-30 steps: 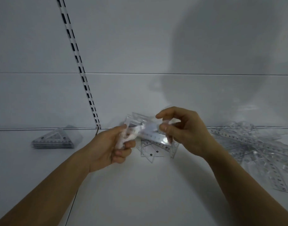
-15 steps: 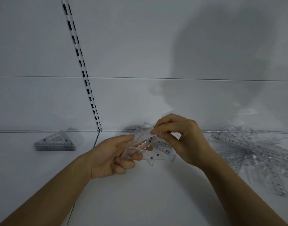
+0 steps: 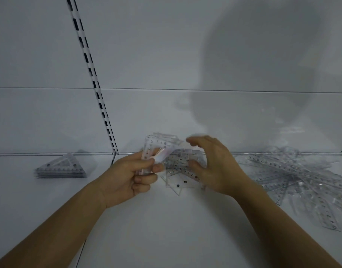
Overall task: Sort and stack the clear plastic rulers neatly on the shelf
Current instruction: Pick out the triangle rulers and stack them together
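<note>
Clear plastic set squares (image 3: 158, 149), flat and glossy, pinched in the left hand (image 3: 131, 175) above the white shelf (image 3: 166, 219). Right hand (image 3: 214, 165) spread loose beside them, blurred, gripping nothing. Triangle stack (image 3: 61, 168) far left.

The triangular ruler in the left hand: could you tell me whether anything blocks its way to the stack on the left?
Nothing visible does: bare shelf lies between the left hand and the triangle stack.

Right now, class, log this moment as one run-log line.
left hand: grips clear rulers | right hand: open, blurred, beside them | triangle stack: neat, left | straight rulers: loose heap, right
</note>
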`<state>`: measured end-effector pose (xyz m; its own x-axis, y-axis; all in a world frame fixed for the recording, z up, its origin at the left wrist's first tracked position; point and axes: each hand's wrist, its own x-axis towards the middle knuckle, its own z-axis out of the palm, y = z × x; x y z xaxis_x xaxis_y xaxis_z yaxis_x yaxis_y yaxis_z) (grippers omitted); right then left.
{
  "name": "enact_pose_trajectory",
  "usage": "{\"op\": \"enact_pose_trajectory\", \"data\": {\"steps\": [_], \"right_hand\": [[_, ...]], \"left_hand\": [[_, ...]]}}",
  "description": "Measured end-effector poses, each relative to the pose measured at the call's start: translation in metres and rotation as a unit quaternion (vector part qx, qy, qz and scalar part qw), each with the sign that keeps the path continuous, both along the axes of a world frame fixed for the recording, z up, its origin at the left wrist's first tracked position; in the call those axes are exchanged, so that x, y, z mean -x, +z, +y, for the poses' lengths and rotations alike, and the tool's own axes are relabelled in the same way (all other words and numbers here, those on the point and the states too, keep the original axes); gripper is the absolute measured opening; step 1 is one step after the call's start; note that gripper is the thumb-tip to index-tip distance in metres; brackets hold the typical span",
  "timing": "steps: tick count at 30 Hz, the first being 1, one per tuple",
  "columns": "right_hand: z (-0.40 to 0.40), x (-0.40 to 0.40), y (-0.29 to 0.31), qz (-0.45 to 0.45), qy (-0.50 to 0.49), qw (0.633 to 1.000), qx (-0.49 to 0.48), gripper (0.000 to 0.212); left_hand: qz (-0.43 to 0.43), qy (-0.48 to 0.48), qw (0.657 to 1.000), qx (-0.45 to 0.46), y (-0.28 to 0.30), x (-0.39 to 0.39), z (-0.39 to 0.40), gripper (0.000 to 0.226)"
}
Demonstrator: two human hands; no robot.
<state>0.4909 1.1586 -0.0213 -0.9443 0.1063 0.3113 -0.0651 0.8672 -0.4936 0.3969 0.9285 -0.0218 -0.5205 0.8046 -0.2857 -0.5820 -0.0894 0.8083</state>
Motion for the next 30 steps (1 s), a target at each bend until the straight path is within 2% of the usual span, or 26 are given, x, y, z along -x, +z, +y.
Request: {"op": "enact_pose_trajectory", "data": {"steps": [2,3,7,9,13,16,18,21,23,28,30], "right_hand": [[0.006,0.000,-0.005,-0.094,-0.017,0.992,-0.078,0.051],[0.007,0.002,-0.008,-0.106,-0.019,0.990,-0.091,0.047],[0.006,0.005,-0.010,-0.037,-0.016,0.992,-0.121,0.015],[0.008,0.005,-0.008,0.016,-0.006,0.992,-0.125,0.015],[0.013,0.005,0.000,0.100,-0.025,0.992,-0.067,0.013],[0.015,0.005,0.007,0.146,-0.054,0.987,-0.029,0.009],[0.015,0.002,0.014,0.146,-0.080,0.983,0.076,0.012],[0.014,0.000,0.024,0.118,-0.072,0.956,0.259,0.018],[0.012,-0.003,0.028,0.125,-0.047,0.939,0.316,0.019],[0.003,-0.006,0.029,0.153,0.084,0.915,0.364,0.012],[0.000,-0.005,0.023,0.170,0.119,0.944,0.258,0.014]], "left_hand": [[-0.038,0.006,0.999,-0.020,0.001,0.003,-0.001,0.026],[-0.045,0.004,0.999,-0.030,0.000,0.005,-0.002,0.030],[-0.019,0.010,0.998,-0.061,-0.001,0.005,-0.002,0.036],[0.009,0.023,0.997,-0.068,-0.002,0.005,-0.001,0.039],[0.056,0.056,0.995,-0.067,-0.002,0.005,0.001,0.041],[0.055,0.066,0.994,-0.069,-0.002,0.006,0.001,0.042],[0.043,0.064,0.995,-0.064,-0.003,0.007,0.001,0.044],[0.013,0.057,0.997,-0.058,-0.004,0.008,0.001,0.050],[-0.004,0.044,0.997,-0.056,-0.004,0.008,0.000,0.051],[-0.026,-0.036,0.999,-0.011,-0.005,0.005,0.000,0.049],[-0.041,-0.068,0.997,-0.007,-0.004,0.003,-0.001,0.053]]}}
